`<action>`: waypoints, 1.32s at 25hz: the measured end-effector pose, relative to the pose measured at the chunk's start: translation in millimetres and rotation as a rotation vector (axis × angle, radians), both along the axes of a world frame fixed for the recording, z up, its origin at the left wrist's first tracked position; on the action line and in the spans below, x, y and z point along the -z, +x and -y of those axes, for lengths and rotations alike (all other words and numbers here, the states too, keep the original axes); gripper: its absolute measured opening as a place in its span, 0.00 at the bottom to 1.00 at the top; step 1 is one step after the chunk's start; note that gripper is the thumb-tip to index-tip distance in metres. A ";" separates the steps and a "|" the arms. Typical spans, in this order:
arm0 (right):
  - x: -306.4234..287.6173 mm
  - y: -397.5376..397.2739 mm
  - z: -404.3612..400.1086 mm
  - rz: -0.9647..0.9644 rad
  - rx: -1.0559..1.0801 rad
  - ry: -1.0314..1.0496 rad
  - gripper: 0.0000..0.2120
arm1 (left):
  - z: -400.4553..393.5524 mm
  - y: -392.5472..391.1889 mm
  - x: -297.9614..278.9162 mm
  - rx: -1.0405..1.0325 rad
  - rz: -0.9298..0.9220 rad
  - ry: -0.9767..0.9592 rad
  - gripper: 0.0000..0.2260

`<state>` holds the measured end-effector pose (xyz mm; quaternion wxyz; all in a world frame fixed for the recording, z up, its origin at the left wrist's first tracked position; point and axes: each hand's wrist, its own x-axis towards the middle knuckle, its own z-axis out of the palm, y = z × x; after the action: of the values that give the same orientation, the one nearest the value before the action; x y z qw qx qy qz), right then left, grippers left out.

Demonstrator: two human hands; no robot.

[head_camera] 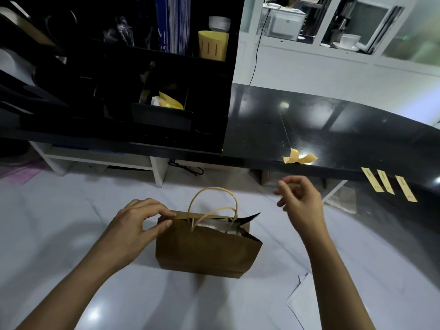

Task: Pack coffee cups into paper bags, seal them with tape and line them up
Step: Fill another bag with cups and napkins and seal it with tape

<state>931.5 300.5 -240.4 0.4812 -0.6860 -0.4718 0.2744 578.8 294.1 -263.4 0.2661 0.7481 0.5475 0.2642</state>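
A brown paper bag (204,251) with twisted paper handles stands upright on the pale lower counter (71,234). My left hand (140,222) pinches the bag's top left corner between thumb and fingers. My right hand (300,201) hovers above and to the right of the bag, fingers loosely curled, holding nothing. Three yellow tape strips (388,184) hang from the edge of the black raised counter (333,129) to the right. A crumpled yellow strip (300,157) lies on that counter's edge. The bag's contents are hidden.
A black shelf unit (119,67) stands behind the bag, holding a yellow roll of labels (213,45), blue sleeves and a bin with yellow scraps (167,101). A white paper sheet (302,301) lies at the lower right. White cabinets fill the background.
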 end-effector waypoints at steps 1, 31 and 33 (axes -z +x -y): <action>0.4 4.8 -9.1 -0.013 0.076 -0.004 0.05 | 0.6 0.5 0.0 -0.006 0.003 -0.001 0.07; -25.8 9.4 -39.2 -0.192 0.225 0.046 0.09 | 7.4 -1.2 0.5 -0.006 0.056 0.013 0.08; -24.4 8.6 -31.5 -0.261 0.214 -0.028 0.07 | 7.0 -0.7 -0.4 0.003 0.061 0.014 0.08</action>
<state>940.1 332.0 -216.0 0.5551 -0.6974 -0.3256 0.3153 578.0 287.1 -263.1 0.2775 0.7424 0.5362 0.2904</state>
